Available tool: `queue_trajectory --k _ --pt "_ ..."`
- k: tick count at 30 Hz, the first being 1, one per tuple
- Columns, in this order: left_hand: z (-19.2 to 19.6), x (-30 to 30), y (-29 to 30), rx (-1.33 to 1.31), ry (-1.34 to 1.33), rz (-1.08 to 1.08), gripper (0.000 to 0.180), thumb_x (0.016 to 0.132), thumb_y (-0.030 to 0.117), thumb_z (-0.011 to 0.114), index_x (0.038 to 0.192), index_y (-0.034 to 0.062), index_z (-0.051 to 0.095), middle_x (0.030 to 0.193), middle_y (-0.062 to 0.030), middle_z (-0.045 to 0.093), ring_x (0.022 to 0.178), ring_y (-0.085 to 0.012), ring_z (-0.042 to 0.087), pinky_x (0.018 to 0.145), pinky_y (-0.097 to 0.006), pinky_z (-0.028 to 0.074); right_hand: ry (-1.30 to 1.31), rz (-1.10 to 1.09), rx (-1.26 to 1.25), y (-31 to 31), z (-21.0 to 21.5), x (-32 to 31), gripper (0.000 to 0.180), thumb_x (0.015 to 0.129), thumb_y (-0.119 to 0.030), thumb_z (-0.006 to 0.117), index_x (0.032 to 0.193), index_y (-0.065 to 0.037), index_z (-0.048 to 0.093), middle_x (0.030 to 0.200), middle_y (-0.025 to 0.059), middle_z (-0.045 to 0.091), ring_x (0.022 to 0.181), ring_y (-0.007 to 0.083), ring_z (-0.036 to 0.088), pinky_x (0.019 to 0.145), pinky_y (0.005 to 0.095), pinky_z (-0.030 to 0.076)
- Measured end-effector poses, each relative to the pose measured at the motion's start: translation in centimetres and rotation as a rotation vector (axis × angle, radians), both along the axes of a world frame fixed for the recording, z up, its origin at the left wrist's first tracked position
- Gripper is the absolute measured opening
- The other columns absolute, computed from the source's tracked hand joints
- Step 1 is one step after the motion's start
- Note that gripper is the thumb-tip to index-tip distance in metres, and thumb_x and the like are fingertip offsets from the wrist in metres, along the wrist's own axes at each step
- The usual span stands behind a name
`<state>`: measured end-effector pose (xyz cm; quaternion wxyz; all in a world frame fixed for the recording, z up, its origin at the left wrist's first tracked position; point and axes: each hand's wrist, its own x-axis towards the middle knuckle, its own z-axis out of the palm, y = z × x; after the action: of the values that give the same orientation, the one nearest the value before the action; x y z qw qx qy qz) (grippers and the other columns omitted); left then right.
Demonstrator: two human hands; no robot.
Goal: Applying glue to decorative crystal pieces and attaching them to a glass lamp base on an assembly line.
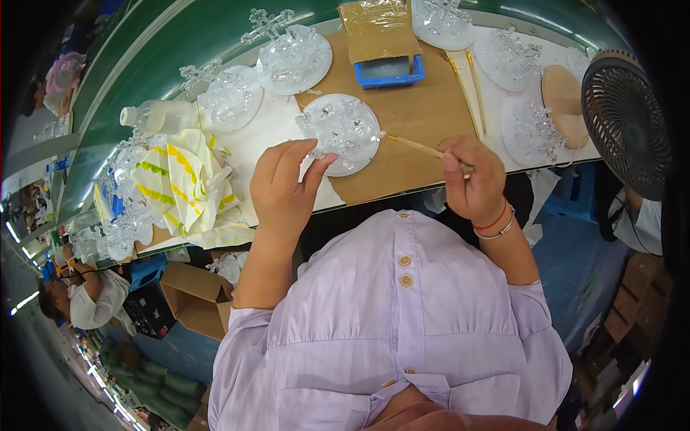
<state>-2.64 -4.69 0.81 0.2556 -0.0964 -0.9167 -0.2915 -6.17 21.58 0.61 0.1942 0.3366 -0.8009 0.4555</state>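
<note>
A round white disc point(368, 152) crowded with clear plastic parts lies on brown cardboard in front of me. My left hand point(284, 176) is at its near-left rim, finger and thumb curled about a clear part at the edge. In my right hand point(474, 176) is a thin wooden-handled brush point(417, 145), pinched between thumb and fingers. The brush points left, and its pale tip meets or almost meets the disc's right rim. Beyond the disc stands a blue tray point(392, 82) of cloudy liquid, partly under a taped cardboard flap point(381, 32).
More discs with clear parts stand at the far left point(295, 61) and right point(528, 129). A crumpled patterned cloth point(187, 183) and a plastic bottle point(162, 116) are on the left. Two thin sticks point(476, 93) lie right of the tray. A black fan point(625, 122) stands at the right edge.
</note>
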Motion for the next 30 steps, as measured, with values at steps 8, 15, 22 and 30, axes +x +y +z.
queue_trajectory --k 8,15,22,30 --pt "-0.1 0.2 0.1 0.003 -0.011 -0.038 0.03 0.068 0.014 0.084 0.091 0.005 0.066 0.083 -0.0078 0.065 0.071 -0.0226 0.062 0.058 -0.031 0.049 0.052 0.078 0.046 -0.8 -1.3 0.2 0.013 0.085 0.003 0.058 0.095 0.0 0.051 0.082 0.017 0.063 0.066 0.0305 0.062 0.058 0.0351 0.049" --pt "-0.3 0.5 0.1 0.015 -0.016 -0.041 0.032 0.067 0.012 0.084 0.093 0.0047 0.066 0.084 -0.0079 0.065 0.072 -0.0229 0.062 0.059 -0.031 0.049 0.038 0.168 0.084 -2.1 -1.9 0.6 0.014 0.085 0.003 0.059 0.096 0.0 0.052 0.083 0.0165 0.064 0.064 0.0303 0.06 0.058 0.036 0.049" --pt "-0.5 0.6 -0.2 0.012 -0.01 -0.04 0.032 0.068 0.01 0.084 0.094 0.0042 0.066 0.085 -0.0088 0.065 0.072 -0.0234 0.062 0.06 -0.032 0.05 -0.023 0.083 -0.003 -1.9 -2.5 -0.4 0.007 0.091 0.0 0.055 0.096 0.0 0.05 0.082 0.0146 0.064 0.061 0.025 0.058 0.057 0.0328 0.048" --pt "-0.5 0.6 -0.1 0.01 -0.009 -0.042 0.031 0.069 0.01 0.083 0.094 0.0041 0.066 0.085 -0.0089 0.064 0.072 -0.0234 0.062 0.059 -0.032 0.05 -0.091 -0.077 0.037 -1.1 -2.5 -1.2 0.004 0.095 -0.003 0.053 0.097 0.0 0.05 0.081 0.0125 0.064 0.057 0.0167 0.057 0.053 0.0254 0.046"
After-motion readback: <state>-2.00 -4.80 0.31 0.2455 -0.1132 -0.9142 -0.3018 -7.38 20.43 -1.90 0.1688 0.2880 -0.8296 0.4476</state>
